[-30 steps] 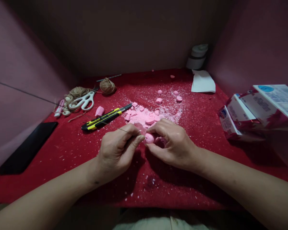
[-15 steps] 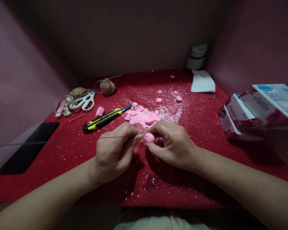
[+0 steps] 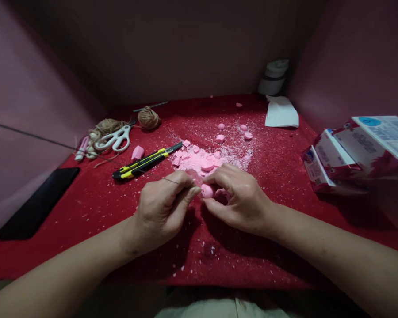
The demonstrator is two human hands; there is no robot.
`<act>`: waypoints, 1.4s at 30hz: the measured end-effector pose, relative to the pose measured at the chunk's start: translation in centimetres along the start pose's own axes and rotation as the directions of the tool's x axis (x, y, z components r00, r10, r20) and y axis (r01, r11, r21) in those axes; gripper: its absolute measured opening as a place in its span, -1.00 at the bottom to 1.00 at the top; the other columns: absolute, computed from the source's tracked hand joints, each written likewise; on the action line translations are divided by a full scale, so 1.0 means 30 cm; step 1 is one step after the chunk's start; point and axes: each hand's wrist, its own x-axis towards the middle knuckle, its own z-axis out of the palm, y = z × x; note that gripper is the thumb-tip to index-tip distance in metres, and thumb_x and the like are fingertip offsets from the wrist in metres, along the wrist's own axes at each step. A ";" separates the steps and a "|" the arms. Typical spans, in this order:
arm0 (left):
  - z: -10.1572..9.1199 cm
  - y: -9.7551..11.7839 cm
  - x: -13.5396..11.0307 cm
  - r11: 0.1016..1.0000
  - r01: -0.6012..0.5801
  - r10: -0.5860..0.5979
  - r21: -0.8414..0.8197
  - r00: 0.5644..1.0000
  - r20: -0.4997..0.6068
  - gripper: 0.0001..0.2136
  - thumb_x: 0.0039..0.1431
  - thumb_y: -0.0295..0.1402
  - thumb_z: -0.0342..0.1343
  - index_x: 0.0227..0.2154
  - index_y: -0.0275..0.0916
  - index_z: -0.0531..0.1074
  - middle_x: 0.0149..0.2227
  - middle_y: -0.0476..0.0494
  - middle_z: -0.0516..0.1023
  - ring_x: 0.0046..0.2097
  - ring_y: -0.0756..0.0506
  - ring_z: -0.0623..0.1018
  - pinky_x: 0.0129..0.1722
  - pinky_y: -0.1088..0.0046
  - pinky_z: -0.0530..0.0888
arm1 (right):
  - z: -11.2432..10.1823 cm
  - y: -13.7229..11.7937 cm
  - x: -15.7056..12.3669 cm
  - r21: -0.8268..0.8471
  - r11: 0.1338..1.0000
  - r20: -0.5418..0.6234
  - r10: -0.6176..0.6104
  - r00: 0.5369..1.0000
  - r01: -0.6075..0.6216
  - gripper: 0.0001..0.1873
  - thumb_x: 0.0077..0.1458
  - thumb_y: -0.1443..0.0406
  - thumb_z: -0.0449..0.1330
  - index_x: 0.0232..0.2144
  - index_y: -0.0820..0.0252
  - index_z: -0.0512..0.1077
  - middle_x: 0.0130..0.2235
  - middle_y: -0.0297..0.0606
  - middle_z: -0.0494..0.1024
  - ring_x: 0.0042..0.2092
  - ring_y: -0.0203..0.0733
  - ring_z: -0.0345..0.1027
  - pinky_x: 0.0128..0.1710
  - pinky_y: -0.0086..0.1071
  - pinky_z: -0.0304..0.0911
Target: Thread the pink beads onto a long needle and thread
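Note:
My right hand pinches a small round pink piece between thumb and fingers, low over the red cloth. My left hand meets it from the left, fingertips pinched on a thin dark wire whose end is at the pink piece. The wire runs from my left fingers up and out to the far left. Just behind my hands lies a heap of pink chunks and powder.
A yellow-black utility knife, white scissors, twine and a twine ball lie at the back left. A pink block, a black slab, a white paper, a tape roll and printed boxes are around.
The wire's free length swung down to level half a second ago, and now slants up to the left again. Both hands stay together on the pink piece.

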 end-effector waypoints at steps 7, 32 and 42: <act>0.021 0.006 0.006 0.991 0.054 -0.054 -0.121 0.999 0.004 -0.92 0.17 -0.49 0.00 -0.43 -0.28 0.34 -0.56 0.03 0.38 -0.54 0.09 0.36 -0.52 0.60 0.32 | 0.008 -0.005 -0.002 0.029 0.999 -0.027 -0.016 1.000 0.016 -0.95 -0.04 0.44 0.09 -0.46 0.25 0.33 -0.51 -0.28 0.38 -0.42 -0.27 0.17 -0.38 -0.37 0.15; 0.018 -0.004 0.001 0.999 -0.045 0.044 0.007 0.998 0.035 -0.94 0.14 -0.53 0.01 -0.42 -0.29 0.32 -0.56 0.02 0.36 -0.55 0.08 0.34 -0.53 0.59 0.30 | 0.004 0.004 -0.003 0.021 1.000 0.010 0.006 1.000 -0.007 -0.95 -0.01 0.42 0.08 -0.47 0.25 0.33 -0.50 -0.27 0.37 -0.42 -0.27 0.18 -0.38 -0.37 0.15; 0.014 0.000 0.016 0.846 0.323 -0.320 -0.424 0.944 0.081 -0.91 0.12 -0.47 0.03 -0.47 -0.26 0.36 -0.54 0.03 0.36 -0.52 0.07 0.34 -0.55 0.57 0.30 | 0.001 -0.004 0.002 0.114 0.992 0.008 0.052 0.999 -0.053 -0.97 -0.05 0.43 0.12 -0.47 0.26 0.34 -0.49 -0.30 0.38 -0.43 -0.31 0.20 -0.38 -0.40 0.17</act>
